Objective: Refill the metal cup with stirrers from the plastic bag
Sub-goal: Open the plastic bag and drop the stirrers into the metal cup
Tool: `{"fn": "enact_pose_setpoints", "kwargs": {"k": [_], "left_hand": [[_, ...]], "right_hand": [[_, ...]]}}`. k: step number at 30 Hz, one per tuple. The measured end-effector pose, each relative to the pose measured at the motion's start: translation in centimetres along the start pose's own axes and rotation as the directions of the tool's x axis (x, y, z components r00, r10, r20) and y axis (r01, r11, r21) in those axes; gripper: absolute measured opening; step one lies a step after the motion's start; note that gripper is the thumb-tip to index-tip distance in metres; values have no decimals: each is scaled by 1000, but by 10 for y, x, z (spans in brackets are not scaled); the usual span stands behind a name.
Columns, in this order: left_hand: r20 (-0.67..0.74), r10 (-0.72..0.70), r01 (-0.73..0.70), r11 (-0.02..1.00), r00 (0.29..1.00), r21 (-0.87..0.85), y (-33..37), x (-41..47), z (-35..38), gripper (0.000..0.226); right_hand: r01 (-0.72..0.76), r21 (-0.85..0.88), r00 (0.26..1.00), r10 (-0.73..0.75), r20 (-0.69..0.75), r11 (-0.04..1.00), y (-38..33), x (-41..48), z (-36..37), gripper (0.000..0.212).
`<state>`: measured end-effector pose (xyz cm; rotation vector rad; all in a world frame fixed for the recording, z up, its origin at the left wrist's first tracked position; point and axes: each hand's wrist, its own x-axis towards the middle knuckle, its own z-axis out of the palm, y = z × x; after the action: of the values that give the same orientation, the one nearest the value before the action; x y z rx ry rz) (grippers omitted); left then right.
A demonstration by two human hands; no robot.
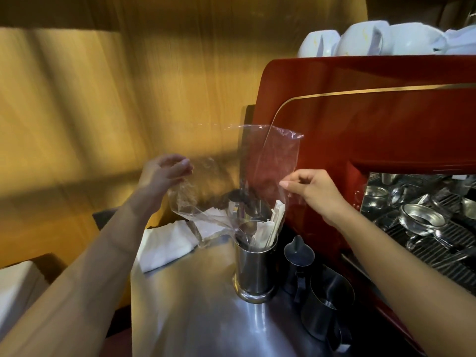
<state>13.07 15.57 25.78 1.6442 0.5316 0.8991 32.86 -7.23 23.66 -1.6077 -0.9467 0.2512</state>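
A tall metal cup stands on the steel counter beside the red espresso machine. Pale paper-wrapped stirrers stick up out of it. A clear plastic bag hangs upended over the cup, its mouth down at the rim and its closed end high in front of the machine. My right hand pinches the bag's right side just above the cup. My left hand pinches the crumpled left side of the bag, up and to the left of the cup. The bag looks almost empty.
The red espresso machine fills the right side, with white cups on top and portafilters on its drip tray. Two steel milk pitchers stand right of the cup. White napkins lie left of it. A wooden wall is behind.
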Motion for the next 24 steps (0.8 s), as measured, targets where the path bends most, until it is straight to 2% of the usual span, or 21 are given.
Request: {"fn": "enact_pose_setpoints", "kwargs": {"k": [3,5,7,9,12,14,17,21,24], "left_hand": [[129,-73,54,988,989,145,-19,-10,1,34],[188,-122,76,969,975,234,-34,-20,3,28],[156,-112,75,971,981,226,-46,-26,1,22],[125,-109,80,973,986,216,-52,-30,-2,21],[217,-211,175,969,953,177,-55,-36,-3,29],[247,-272,212,946,930,244,-61,-39,-5,29],[128,-207,145,915,970,377,-67,-42,-10,10],[-6,-79,78,969,997,233,-60,-40,-18,6],[-20,-12,16,985,1000,174,-46,-38,-22,7]], "right_hand": [[-8,37,999,10,-42,999,6,-4,1,9],[-44,18,999,44,26,999,9,-7,0,7],[-90,-23,984,93,153,996,15,-12,-1,8],[-102,-48,974,110,199,994,22,-16,0,8],[-86,-28,989,88,116,996,27,-16,2,2],[-73,-14,994,74,86,997,26,-14,3,3],[-34,12,998,33,61,999,21,-12,4,7],[-7,46,999,9,-41,999,11,-5,1,15],[11,76,995,-3,-99,997,1,4,-1,20]]}}
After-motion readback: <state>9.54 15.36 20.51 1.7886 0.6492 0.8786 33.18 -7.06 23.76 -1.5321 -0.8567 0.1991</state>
